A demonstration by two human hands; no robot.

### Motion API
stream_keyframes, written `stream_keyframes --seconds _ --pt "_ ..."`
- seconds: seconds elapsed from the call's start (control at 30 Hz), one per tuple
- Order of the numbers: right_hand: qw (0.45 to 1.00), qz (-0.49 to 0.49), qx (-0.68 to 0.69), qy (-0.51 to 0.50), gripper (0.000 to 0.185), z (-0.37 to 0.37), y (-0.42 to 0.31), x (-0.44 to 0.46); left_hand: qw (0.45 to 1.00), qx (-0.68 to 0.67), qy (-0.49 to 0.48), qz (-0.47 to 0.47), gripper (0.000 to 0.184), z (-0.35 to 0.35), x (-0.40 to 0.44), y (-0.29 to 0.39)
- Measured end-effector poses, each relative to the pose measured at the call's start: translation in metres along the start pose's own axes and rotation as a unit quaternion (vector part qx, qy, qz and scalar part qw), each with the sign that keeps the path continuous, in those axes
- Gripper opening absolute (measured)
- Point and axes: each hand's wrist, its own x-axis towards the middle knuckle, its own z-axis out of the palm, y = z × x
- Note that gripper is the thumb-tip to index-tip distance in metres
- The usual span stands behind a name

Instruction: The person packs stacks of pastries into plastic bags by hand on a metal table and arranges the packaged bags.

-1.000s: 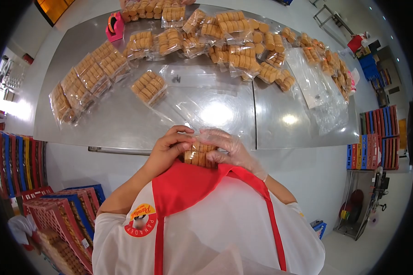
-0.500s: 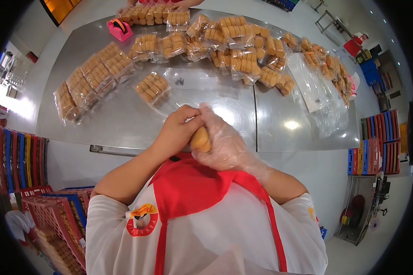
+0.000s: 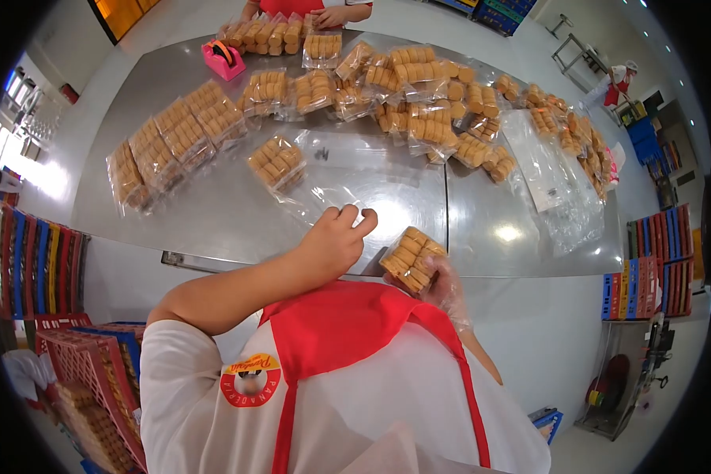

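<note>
My right hand (image 3: 442,288), in a clear plastic glove, grips a pack of round golden cookies (image 3: 411,259) by its lower right side, just off the table's near edge. The rows of cookies face up. My left hand (image 3: 336,243) is bare and closed, its fingers curled with thumb and forefinger close together. Whether it pinches anything is hard to see. Just beyond it, the loose clear end of another cookie pack's bag (image 3: 324,199) lies on the table. That pack of cookies (image 3: 276,163) sits farther up to the left.
Many bagged cookie packs (image 3: 430,126) cover the far side of the steel table (image 3: 237,225), with more lined up at left (image 3: 158,158). A pink tape dispenser (image 3: 225,62) stands at the back. Clear empty bags (image 3: 557,189) lie right. A co-worker's hand (image 3: 330,16) is opposite.
My hands have parted. The right hand has swung right and down with the cookies, which now show their rows. My left hand has moved slightly right and lower, away from them.
</note>
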Motion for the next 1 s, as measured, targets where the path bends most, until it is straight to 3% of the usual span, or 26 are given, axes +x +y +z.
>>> stream_keyframes --seconds 0.1,0.2,0.3,0.4,0.53,0.67,0.77,0.8,0.83,0.87,0.93,1.0 --pt "0.998 -0.017 0.035 -0.058 0.062 -0.002 0.004 0.008 0.994 0.045 -0.067 -0.071 0.025 0.002 0.006 0.002" --pt "0.988 -0.103 0.055 -0.097 0.065 0.009 0.005 0.022 0.977 0.039 -0.163 -0.131 0.043 -0.019 0.016 0.003" --pt "0.965 -0.247 0.020 -0.087 0.072 0.036 0.003 0.033 0.959 -0.057 -0.217 -0.175 0.062 -0.036 0.028 -0.014" --pt "0.917 -0.370 -0.058 -0.137 0.079 0.052 0.004 0.052 0.949 -0.088 -0.243 -0.182 0.067 -0.076 0.048 -0.032" --pt "0.895 -0.388 -0.164 -0.150 0.076 0.063 0.009 0.055 0.957 -0.158 -0.178 -0.166 0.064 -0.085 0.059 -0.057" --pt "0.906 -0.326 -0.242 -0.119 0.072 0.060 0.015 0.060 0.956 -0.191 -0.166 -0.151 0.061 -0.080 0.063 -0.047" --pt "0.945 -0.170 -0.233 -0.152 0.067 0.046 0.010 0.070 0.950 -0.191 -0.202 -0.145 0.055 -0.078 0.065 -0.021" --pt "0.972 -0.105 -0.160 -0.140 0.064 0.049 0.009 0.069 0.946 -0.188 -0.221 -0.146 0.053 -0.079 0.062 -0.010" --pt "0.988 -0.039 -0.085 -0.125 0.060 0.054 0.006 0.067 0.973 -0.188 -0.095 -0.094 0.047 -0.061 0.054 -0.004" --pt "0.994 0.027 -0.011 -0.110 0.057 0.057 0.005 0.066 0.974 -0.176 -0.111 -0.093 0.047 -0.046 0.049 0.000" --pt "0.993 0.050 -0.013 -0.105 0.055 0.054 0.011 0.070 0.974 -0.152 -0.143 -0.090 0.049 -0.041 0.053 0.011" --pt "0.991 0.074 0.000 -0.112 0.054 0.055 0.016 0.074 0.956 -0.182 -0.182 -0.144 0.071 -0.029 0.060 0.024"
